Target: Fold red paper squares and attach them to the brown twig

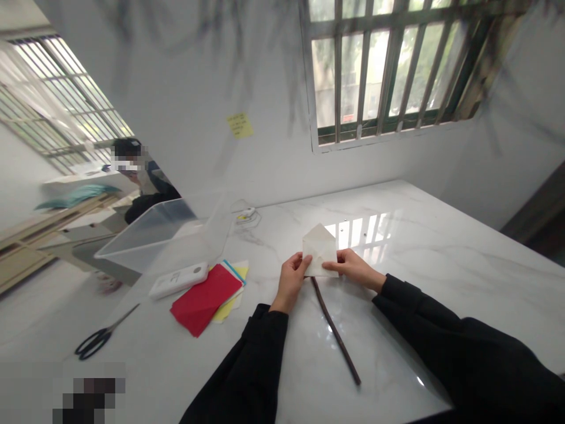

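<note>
A small cream envelope, its pointed flap up, is held between my two hands just above the white table. My left hand pinches its lower left side, thumb on the front. On the lower right side, my right hand grips it the same way. A thin dark brown stick lies on the table below the envelope, its far end reaching up near the envelope's lower edge. To the left of my left hand is a stack of red, yellow, blue and white paper pieces.
Beside the papers lies a white device, with black-handled scissors nearer me at left. Behind stands a clear plastic bin. A small cabled item sits by the wall. Another person is at far left. A yellow note sticks to the wall.
</note>
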Demonstrator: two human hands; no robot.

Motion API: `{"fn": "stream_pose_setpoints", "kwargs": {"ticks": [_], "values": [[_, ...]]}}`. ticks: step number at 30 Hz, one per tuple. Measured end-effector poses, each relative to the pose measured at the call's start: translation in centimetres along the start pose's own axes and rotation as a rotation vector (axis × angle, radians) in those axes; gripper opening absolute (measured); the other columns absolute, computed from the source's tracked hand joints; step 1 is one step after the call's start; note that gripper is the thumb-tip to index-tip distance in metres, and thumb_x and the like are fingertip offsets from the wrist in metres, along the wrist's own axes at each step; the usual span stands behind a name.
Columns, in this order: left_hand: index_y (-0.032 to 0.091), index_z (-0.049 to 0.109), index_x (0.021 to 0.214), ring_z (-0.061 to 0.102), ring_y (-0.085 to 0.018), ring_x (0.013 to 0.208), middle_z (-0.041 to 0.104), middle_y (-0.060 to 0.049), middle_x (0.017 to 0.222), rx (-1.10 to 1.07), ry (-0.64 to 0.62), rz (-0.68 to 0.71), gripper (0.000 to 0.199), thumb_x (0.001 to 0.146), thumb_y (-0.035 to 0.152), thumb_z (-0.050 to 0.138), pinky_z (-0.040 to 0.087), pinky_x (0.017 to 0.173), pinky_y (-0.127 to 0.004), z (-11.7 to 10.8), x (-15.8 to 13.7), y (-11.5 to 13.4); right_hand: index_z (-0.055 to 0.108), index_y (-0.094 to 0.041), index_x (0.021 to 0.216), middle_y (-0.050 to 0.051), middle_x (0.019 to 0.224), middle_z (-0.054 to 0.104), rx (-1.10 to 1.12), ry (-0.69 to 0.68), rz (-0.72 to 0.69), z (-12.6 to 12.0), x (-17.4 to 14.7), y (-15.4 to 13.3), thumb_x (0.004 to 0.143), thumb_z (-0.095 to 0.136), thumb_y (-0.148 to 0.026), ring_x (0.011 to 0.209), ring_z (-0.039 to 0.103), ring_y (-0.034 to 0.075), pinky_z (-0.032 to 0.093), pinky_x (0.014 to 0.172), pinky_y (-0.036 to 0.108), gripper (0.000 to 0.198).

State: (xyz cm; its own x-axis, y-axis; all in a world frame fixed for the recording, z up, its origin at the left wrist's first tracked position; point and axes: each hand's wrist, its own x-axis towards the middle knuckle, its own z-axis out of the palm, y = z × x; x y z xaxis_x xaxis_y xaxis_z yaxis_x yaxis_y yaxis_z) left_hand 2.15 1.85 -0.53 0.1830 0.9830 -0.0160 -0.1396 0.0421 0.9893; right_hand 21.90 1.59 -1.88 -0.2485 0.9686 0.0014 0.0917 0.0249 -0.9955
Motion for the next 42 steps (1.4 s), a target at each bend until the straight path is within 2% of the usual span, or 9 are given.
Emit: {"fn": "stream_pose_setpoints", "kwargs": {"ticks": [4, 9, 15, 18, 24, 29, 34, 38, 42], "values": [[0.015, 0.070, 0.088, 0.067, -0.018, 0.075, 0.076, -0.006, 0.087, 0.005, 0.003, -0.020, 0.045, 0.075, 0.056, 0.082, 0.053, 0.065, -0.027, -0.3, 0.2, -0.3, 0.076, -0.010, 0.084, 0.004, 0.072, 0.070, 0.000, -0.011, -0.020, 0.0, 0.0, -0.1, 0.079, 0.077, -0.052, 0.059, 0.055, 0.013, 0.040, 0.057, 0.025, 0.042], [0.014, 0.072, 0.091, 0.064, -0.014, 0.068, 0.074, -0.005, 0.083, 0.024, -0.069, -0.041, 0.045, 0.074, 0.054, 0.083, 0.050, 0.062, -0.024, -0.4, 0.1, -0.1, 0.078, -0.010, 0.092, 0.008, 0.087, 0.076, 0.043, 0.002, -0.033, -0.1, -0.1, -0.1, 0.077, 0.078, -0.054, 0.075, 0.067, 0.019, 0.049, 0.070, 0.028, 0.047], [0.016, 0.071, 0.100, 0.066, -0.015, 0.075, 0.074, -0.006, 0.092, -0.002, 0.077, 0.070, 0.047, 0.070, 0.049, 0.086, 0.056, 0.073, -0.029, -1.5, 0.4, 1.2, 0.079, -0.011, 0.098, 0.010, 0.095, 0.078, 0.017, -0.045, -0.001, -0.2, -0.3, -0.3, 0.077, 0.079, -0.051, 0.078, 0.070, 0.021, 0.051, 0.070, 0.028, 0.045], [0.017, 0.070, 0.105, 0.066, -0.015, 0.076, 0.072, -0.005, 0.091, -0.006, 0.046, 0.095, 0.048, 0.069, 0.045, 0.087, 0.056, 0.074, -0.030, -1.7, 0.4, 1.7, 0.079, -0.011, 0.099, 0.010, 0.096, 0.079, 0.003, -0.072, 0.004, -0.2, -0.3, -0.4, 0.078, 0.079, -0.049, 0.078, 0.070, 0.020, 0.051, 0.071, 0.028, 0.043], [0.018, 0.066, 0.087, 0.061, -0.013, 0.076, 0.067, -0.002, 0.091, 0.012, -0.016, 0.105, 0.035, 0.072, 0.043, 0.085, 0.055, 0.070, -0.027, -1.3, -0.1, 2.1, 0.079, -0.012, 0.097, 0.008, 0.091, 0.078, 0.025, -0.091, 0.023, -0.1, -0.3, -0.3, 0.079, 0.077, -0.046, 0.076, 0.069, 0.020, 0.050, 0.068, 0.027, 0.039], [0.019, 0.065, 0.087, 0.062, -0.013, 0.083, 0.065, -0.002, 0.099, -0.018, -0.092, 0.050, 0.029, 0.074, 0.040, 0.080, 0.053, 0.071, -0.024, -1.2, -0.5, 2.5, 0.078, -0.011, 0.096, 0.007, 0.089, 0.077, -0.016, -0.069, 0.005, -0.1, -0.3, -0.3, 0.080, 0.076, -0.045, 0.074, 0.067, 0.019, 0.049, 0.066, 0.026, 0.038], [0.020, 0.060, 0.091, 0.063, -0.013, 0.080, 0.065, -0.001, 0.096, -0.063, -0.079, -0.010, 0.038, 0.078, 0.053, 0.076, 0.051, 0.071, -0.024, -1.0, -0.5, 2.6, 0.078, -0.011, 0.091, 0.007, 0.085, 0.077, -0.061, -0.052, 0.011, 0.0, -0.5, -0.7, 0.078, 0.077, -0.047, 0.072, 0.066, 0.019, 0.048, 0.064, 0.026, 0.038], [0.023, 0.059, 0.105, 0.067, -0.016, 0.082, 0.069, -0.002, 0.097, -0.063, -0.037, -0.049, 0.050, 0.072, 0.052, 0.083, 0.053, 0.072, -0.026, -0.9, -0.3, 2.0, 0.079, -0.011, 0.097, 0.008, 0.092, 0.078, -0.036, -0.095, -0.006, -0.1, -0.5, -0.5, 0.079, 0.077, -0.050, 0.077, 0.069, 0.021, 0.051, 0.069, 0.028, 0.043], [0.023, 0.061, 0.110, 0.069, -0.018, 0.084, 0.071, -0.004, 0.101, -0.089, -0.017, -0.054, 0.054, 0.071, 0.050, 0.085, 0.055, 0.072, -0.028, -0.9, -0.1, 1.6, 0.079, -0.011, 0.099, 0.008, 0.094, 0.079, -0.050, -0.117, -0.023, -0.2, -0.3, 0.1, 0.080, 0.076, -0.051, 0.078, 0.070, 0.022, 0.051, 0.070, 0.028, 0.043]]}}
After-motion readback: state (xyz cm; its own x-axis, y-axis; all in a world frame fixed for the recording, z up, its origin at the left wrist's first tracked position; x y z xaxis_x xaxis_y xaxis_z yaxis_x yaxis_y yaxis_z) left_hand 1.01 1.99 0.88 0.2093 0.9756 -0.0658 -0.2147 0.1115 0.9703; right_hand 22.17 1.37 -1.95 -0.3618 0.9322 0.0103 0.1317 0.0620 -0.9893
